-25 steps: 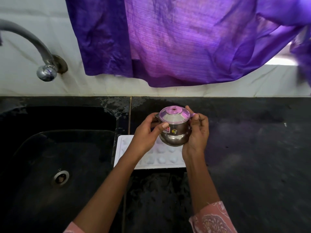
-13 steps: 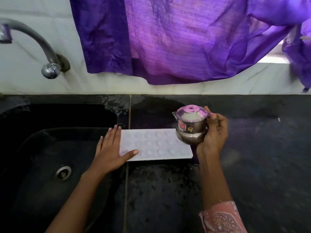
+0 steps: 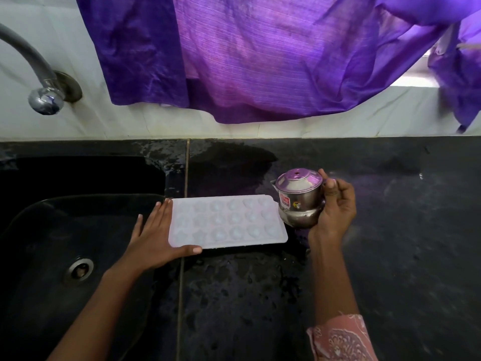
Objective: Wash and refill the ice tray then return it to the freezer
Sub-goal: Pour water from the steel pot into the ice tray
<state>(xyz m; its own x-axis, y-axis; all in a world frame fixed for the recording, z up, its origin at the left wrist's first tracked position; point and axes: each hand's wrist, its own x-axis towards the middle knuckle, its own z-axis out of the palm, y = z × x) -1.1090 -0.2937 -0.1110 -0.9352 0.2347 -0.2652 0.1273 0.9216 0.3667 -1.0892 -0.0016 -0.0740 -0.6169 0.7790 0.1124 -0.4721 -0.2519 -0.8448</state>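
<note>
Two hands work at a wet black counter point(image 3: 390, 256): from the left we see a curved tap point(image 3: 44, 100) above the dark sink point(image 3: 52, 230), then the left hand point(image 3: 153, 238) laid flat, fingers straight, against the left end of the white ice tray point(image 3: 226, 221). The tray lies flat on the counter just right of the sink, and at its right end we find a small lidded steel pot point(image 3: 299, 199) held upright, the right hand point(image 3: 335, 207) curled round its side. Behind hangs a purple cloth point(image 3: 260, 61), and a pink patterned sleeve point(image 3: 341, 340) shows at lower right.
</note>
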